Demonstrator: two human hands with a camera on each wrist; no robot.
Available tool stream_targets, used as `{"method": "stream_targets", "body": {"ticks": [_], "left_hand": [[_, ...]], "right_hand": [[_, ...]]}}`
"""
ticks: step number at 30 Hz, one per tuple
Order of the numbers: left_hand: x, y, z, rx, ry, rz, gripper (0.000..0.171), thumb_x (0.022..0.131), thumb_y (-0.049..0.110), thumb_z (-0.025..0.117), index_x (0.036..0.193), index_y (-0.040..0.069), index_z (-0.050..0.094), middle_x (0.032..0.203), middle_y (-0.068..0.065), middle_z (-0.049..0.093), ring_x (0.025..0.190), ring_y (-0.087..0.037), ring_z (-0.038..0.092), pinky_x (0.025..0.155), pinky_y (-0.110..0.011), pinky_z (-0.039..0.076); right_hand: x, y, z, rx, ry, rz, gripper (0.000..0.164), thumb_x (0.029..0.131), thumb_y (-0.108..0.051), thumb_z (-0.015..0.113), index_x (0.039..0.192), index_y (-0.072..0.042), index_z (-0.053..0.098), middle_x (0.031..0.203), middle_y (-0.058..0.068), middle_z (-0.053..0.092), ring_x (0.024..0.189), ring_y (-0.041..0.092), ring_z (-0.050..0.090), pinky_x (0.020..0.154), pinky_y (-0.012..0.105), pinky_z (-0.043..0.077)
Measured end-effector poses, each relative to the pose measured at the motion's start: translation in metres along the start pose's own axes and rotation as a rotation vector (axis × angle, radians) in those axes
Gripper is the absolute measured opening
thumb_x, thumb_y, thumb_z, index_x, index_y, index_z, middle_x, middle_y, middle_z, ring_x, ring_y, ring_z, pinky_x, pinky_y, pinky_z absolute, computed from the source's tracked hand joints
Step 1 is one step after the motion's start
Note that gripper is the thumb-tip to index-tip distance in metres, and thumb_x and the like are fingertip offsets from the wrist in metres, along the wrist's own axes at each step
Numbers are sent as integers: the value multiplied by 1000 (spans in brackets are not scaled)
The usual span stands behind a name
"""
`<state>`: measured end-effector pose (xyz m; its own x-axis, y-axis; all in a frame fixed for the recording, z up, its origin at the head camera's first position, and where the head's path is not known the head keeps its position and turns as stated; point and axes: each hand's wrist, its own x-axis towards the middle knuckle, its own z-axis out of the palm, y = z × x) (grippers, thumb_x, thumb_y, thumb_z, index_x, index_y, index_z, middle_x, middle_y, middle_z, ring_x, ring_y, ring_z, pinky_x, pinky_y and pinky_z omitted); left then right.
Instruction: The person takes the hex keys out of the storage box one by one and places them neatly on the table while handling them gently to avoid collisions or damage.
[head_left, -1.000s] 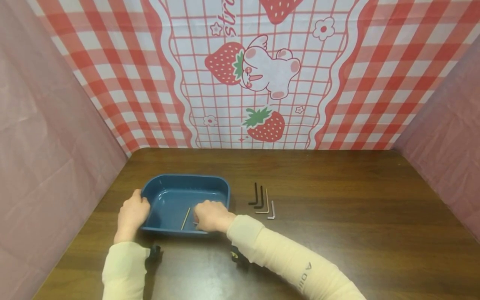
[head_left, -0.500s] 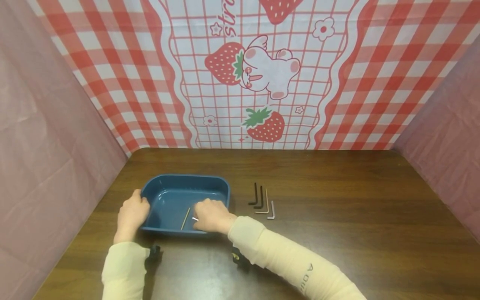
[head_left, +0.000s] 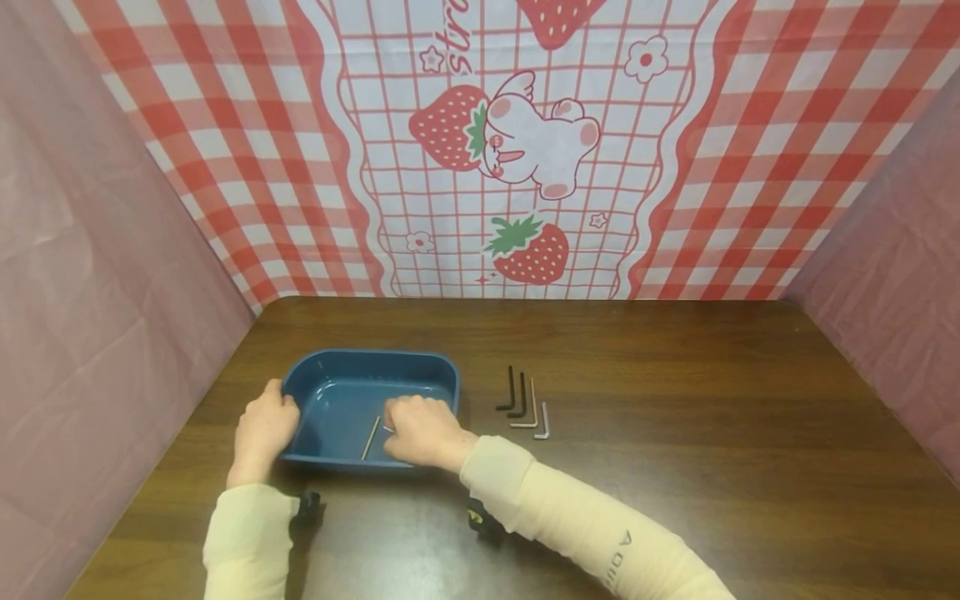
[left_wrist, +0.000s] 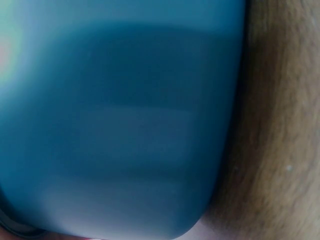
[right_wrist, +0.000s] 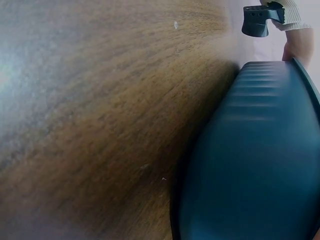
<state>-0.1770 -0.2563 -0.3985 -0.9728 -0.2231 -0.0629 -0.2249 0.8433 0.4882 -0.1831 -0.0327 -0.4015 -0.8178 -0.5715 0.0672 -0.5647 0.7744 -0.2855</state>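
A deep blue plastic basin stands on the left half of the table. My left hand grips its left rim, fingers curled over the edge. Inside the basin my right hand has its fingers curled in, pinching a thin silvery hex key; only a short end shows, the rest hidden by the hand. Just left of those fingers a brass-coloured hex key lies slanted on the basin floor. The basin's outer wall fills most of the left wrist view.
Right of the basin, a row of L-shaped hex keys lies on the wooden table: two black ones, a gold one and a short lilac one. A strawberry-print cloth hangs behind.
My right hand has shifted slightly up inside the basin, and the silvery key end at its fingers has moved up with it. The left hand and basin stay put.
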Motion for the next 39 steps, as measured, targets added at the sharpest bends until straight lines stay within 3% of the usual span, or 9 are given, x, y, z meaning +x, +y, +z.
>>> {"method": "stream_targets", "body": {"ticks": [13,19,26,33,39], "left_hand": [[0,0,1,-5,-6,-3,48,92,18,25,132,-7,32,125,-38,42,106,-58,44,84,-62,38],[1,-1,1,-6,-18,-9,48,93,19,24,133,-6,31,126,-38,41,107,-57,43,84,-62,38],[0,-2,0,-2,-14,-8,48,92,18,24,133,-6,31,126,-38,41,107,-58,43,84,-62,38],[0,-3,1,1,-13,-7,48,92,18,24,132,-6,32,124,-38,42,105,-58,44,82,-62,39],[2,-3,2,5,12,4,47,92,18,25,130,-6,34,122,-38,44,104,-58,45,81,-61,39]], "right_hand": [[-1,2,0,39,63,-18,12,70,-19,59,69,-18,47,65,-8,47,56,8,47,44,22,34],[-1,2,0,54,102,-24,9,69,-17,59,76,-15,54,69,-8,49,59,8,48,47,22,36],[-4,2,0,113,192,-37,18,70,-16,59,87,-14,57,76,-7,51,62,8,49,53,20,39],[-9,3,-3,156,266,-70,18,67,-14,57,84,-15,56,74,-8,49,60,5,46,54,18,37],[-12,11,-13,155,274,-80,16,68,-14,57,83,-17,55,74,-9,50,62,4,47,54,16,38]]}}
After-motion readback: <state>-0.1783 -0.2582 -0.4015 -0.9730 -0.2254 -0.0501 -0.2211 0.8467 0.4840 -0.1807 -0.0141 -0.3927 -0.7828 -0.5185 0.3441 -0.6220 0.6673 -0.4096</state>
